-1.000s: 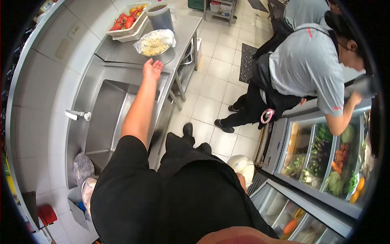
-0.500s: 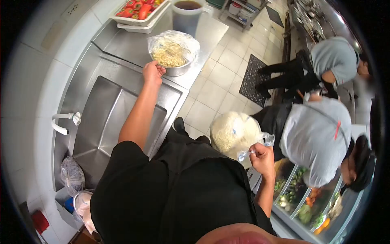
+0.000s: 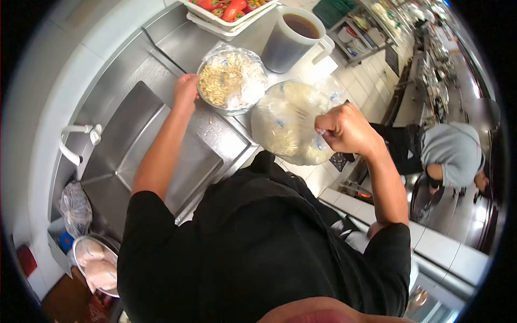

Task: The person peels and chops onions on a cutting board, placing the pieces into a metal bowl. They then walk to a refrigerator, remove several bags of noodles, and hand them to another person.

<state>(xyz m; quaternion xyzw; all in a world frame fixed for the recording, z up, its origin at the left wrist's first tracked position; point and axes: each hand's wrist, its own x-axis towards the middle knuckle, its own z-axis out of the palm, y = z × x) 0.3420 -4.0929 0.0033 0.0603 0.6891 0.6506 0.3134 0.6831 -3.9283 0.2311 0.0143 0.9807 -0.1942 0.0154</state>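
At the left rim of a round metal bowl my left hand point(image 3: 187, 92) is closed, gripping its edge. The bowl holds pale chopped food point(image 3: 221, 78), partly covered by clear plastic. My right hand point(image 3: 342, 129) is closed around the gathered neck of a large clear plastic bag point(image 3: 285, 121) full of pale shredded food. The bag hangs at the counter's edge, just right of the bowl. Beside both stands a jug of dark liquid point(image 3: 293, 40).
A steel sink point(image 3: 145, 156) with a white tap point(image 3: 75, 142) lies at the left. Red peppers point(image 3: 234, 9) fill a white tray at the top. A bowl of wrapped food point(image 3: 97, 264) is at lower left. Another person point(image 3: 452, 153) bends over at the right.
My right hand has lifted the big bag up and across to the counter's edge beside the bowl. My left hand stays at the bowl. The nearer co-worker is out of sight.
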